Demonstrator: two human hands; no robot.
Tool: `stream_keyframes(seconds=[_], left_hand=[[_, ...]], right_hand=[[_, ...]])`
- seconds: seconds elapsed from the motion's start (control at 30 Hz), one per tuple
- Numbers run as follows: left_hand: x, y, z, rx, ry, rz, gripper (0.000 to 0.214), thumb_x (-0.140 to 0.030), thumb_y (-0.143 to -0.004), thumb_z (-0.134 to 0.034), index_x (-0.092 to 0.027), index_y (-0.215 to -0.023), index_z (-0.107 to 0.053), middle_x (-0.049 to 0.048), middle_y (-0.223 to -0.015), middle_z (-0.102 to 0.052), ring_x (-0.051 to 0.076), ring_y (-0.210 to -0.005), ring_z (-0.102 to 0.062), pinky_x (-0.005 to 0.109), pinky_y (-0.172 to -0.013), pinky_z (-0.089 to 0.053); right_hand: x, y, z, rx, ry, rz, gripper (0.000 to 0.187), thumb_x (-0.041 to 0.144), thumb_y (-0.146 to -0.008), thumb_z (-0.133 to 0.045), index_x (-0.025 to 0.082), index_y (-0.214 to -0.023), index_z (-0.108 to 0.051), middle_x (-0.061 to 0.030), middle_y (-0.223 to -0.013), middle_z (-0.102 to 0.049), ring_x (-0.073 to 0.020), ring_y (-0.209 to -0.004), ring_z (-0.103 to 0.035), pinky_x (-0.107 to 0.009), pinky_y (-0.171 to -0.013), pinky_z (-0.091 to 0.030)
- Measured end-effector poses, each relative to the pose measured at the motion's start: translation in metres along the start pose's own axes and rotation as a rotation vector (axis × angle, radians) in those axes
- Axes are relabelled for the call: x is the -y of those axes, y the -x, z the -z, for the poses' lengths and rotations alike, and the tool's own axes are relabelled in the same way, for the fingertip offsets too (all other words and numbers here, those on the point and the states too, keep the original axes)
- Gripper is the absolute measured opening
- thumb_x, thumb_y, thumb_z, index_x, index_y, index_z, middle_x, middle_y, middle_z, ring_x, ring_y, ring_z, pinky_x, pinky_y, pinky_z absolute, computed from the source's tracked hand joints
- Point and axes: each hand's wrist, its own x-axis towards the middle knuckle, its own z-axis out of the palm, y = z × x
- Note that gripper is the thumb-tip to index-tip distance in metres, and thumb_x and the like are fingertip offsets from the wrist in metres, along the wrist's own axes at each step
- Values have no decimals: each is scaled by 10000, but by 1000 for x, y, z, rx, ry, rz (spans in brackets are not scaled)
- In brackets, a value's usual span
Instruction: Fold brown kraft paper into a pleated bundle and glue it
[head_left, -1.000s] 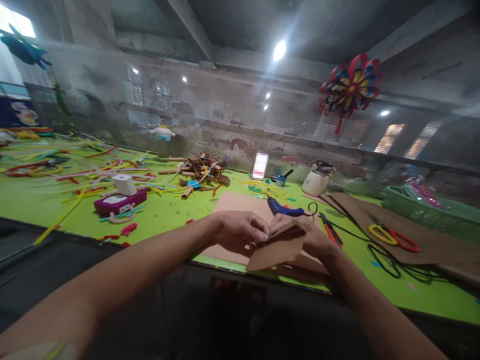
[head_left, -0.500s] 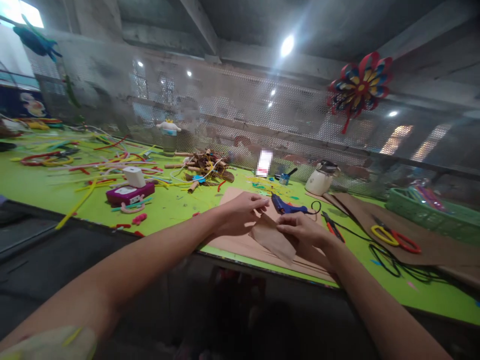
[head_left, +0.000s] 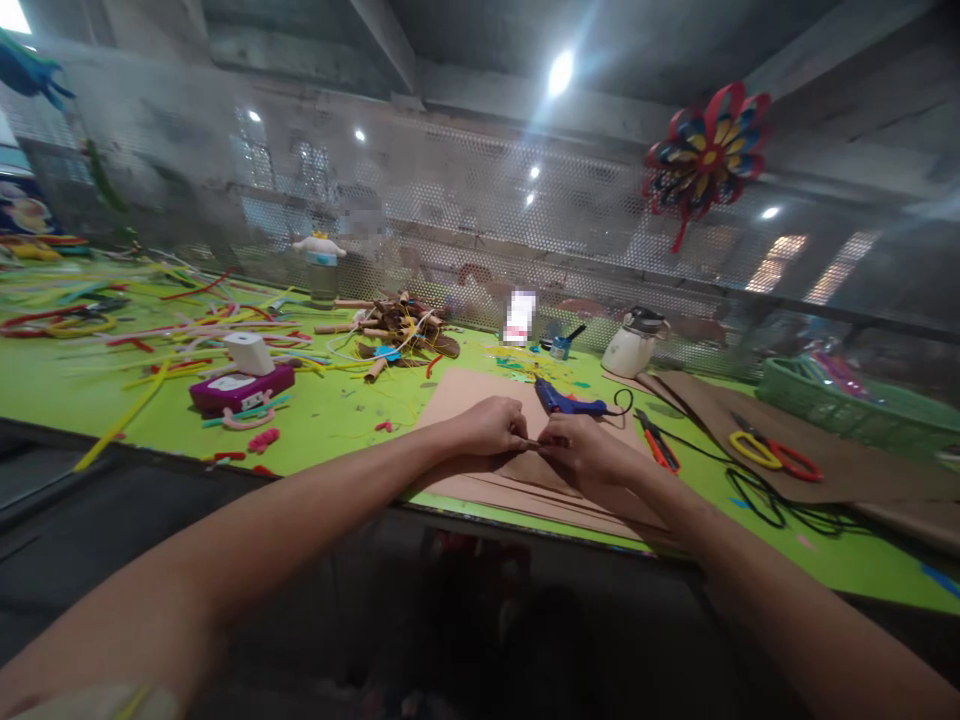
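Note:
My left hand [head_left: 495, 426] is closed in a pinch on the left end of the upper edge of a small brown paper piece [head_left: 541, 472]. My right hand [head_left: 577, 445] pinches the same edge a short way to the right. Between the fingertips that edge looks narrow and folded or rolled. The piece rests low over several flat sheets of tan card [head_left: 457, 395] at the table's front edge. Just behind my right hand lies a blue glue gun [head_left: 570, 401]. A utility knife [head_left: 658, 442] with an orange and black body is to its right.
On the right are scissors [head_left: 796, 462], a black cable [head_left: 757, 500], brown paper [head_left: 847, 475] and a green basket [head_left: 855, 400]. A white jug [head_left: 630, 342] stands behind. To the left lie a purple power strip [head_left: 244, 390], pipe cleaners [head_left: 210, 330] and a pile of brown rolls [head_left: 405, 325].
Both hands have come closer together, and their fingers now pinch the paper's upper edge. The paper piece lies lower and flatter. The whole view has shifted slightly.

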Motion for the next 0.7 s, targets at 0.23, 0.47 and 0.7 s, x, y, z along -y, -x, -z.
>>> stream_keyframes(seconds=[0.23, 0.47, 0.7], left_hand=[[-6, 2, 2, -7, -109, -32, 196, -280, -760, -552, -135, -753, -684, 61, -753, -632, 128, -638, -517, 220, -562, -343], [-14, 11, 11, 31, -43, 24, 129, -146, -687, -520, -151, -742, -638, 30, -744, -628, 126, -652, -512, 212, -578, -348], [-12, 14, 15, 83, -83, -105, 137, -141, -675, -552, -145, -797, -614, 32, -805, -580, 128, -685, -486, 217, -615, -364]], right_hand=[[-8, 10, -5, -38, 14, -23, 161, 236, -834, -491, 167, -762, -616, -30, -735, -586, -115, -594, -483, -232, -536, -340], [-6, 24, -5, -118, -26, -24, 117, 179, -835, -480, 171, -751, -562, -23, -766, -554, -123, -658, -478, -240, -602, -349], [-3, 25, 0, -75, -22, 25, 141, 93, -779, -480, 177, -760, -591, -29, -775, -570, -135, -674, -484, -243, -597, -349]])
